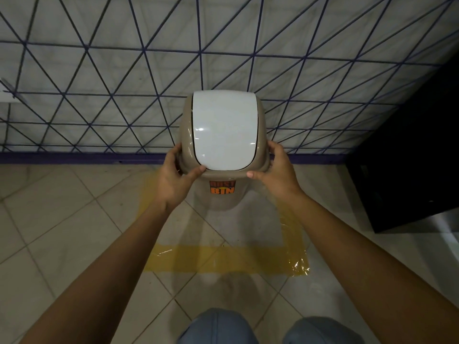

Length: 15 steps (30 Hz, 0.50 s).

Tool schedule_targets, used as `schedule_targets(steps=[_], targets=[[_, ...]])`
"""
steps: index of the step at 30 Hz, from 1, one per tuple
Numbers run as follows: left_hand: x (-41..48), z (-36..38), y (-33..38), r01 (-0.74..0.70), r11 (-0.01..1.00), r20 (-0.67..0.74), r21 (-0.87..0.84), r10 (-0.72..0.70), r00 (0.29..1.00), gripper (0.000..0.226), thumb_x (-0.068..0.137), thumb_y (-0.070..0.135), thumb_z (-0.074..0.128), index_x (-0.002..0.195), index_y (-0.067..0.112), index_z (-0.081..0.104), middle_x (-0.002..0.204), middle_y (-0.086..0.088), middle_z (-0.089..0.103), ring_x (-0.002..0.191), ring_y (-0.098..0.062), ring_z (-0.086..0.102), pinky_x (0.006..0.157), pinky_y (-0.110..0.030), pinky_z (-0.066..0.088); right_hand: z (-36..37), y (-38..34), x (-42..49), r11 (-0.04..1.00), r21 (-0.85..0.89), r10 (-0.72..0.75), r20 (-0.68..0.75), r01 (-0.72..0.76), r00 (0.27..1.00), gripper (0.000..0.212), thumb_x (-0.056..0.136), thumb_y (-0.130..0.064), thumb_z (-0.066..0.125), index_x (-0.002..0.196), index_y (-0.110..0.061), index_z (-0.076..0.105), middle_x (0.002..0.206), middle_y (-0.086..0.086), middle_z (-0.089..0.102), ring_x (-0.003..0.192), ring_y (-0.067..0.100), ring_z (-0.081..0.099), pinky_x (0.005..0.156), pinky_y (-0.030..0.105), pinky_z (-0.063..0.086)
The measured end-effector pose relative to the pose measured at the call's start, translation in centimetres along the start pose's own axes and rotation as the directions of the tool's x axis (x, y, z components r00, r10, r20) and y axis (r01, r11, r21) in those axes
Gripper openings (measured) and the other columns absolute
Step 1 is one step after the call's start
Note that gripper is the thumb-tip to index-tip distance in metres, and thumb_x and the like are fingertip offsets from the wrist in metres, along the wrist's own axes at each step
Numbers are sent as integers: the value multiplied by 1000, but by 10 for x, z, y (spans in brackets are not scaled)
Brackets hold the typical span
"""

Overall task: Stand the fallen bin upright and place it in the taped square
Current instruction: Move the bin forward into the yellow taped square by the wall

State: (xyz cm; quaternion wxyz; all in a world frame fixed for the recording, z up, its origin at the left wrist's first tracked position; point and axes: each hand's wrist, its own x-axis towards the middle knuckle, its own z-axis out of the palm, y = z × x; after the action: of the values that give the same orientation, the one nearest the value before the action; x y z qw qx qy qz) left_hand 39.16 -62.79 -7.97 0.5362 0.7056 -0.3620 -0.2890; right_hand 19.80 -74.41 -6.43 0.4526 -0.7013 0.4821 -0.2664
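Upright beige bin [224, 199] with white lid [224, 130] inside the yellow taped square [223, 260] on the floor, gripped at its rim by left hand [173, 180] and right hand [275, 172].

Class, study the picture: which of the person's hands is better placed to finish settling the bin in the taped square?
Neither clearly: left hand and right hand grip opposite sides of the upright bin evenly, above the yellow taped square. Use both.
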Motion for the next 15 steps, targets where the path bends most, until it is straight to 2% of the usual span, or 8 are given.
schedule_targets(steps=[5,12,15], targets=[[0,-1,3,-4,1000,-16,-16,4,1000,77,76,18,75,141,16,33,141,-4,46,126,-17,46,95,-28,47,-2,-3,3,999,-43,11,17,-10,1000,96,62,-12,84,142,-18,32,140,7,43,127,22,43,105,39,40],[-3,-6,0,-9,1000,-21,-20,8,1000,78,76,20,75,142,15,33,141,-5,48,127,-18,47,101,-40,47,3,-3,2,999,-52,1,25,0,1000,93,65,-14,82,142,-17,31,142,6,42,130,21,40,105,35,39],[-2,-10,-4,-9,1000,-20,-10,8,1000,80,76,22,75,143,16,32,141,-5,47,127,-18,47,100,-41,47,8,-3,2,998,-55,-1,27,3,1000,92,65,-14,82,142,-16,31,142,6,42,130,21,40,106,38,39]])
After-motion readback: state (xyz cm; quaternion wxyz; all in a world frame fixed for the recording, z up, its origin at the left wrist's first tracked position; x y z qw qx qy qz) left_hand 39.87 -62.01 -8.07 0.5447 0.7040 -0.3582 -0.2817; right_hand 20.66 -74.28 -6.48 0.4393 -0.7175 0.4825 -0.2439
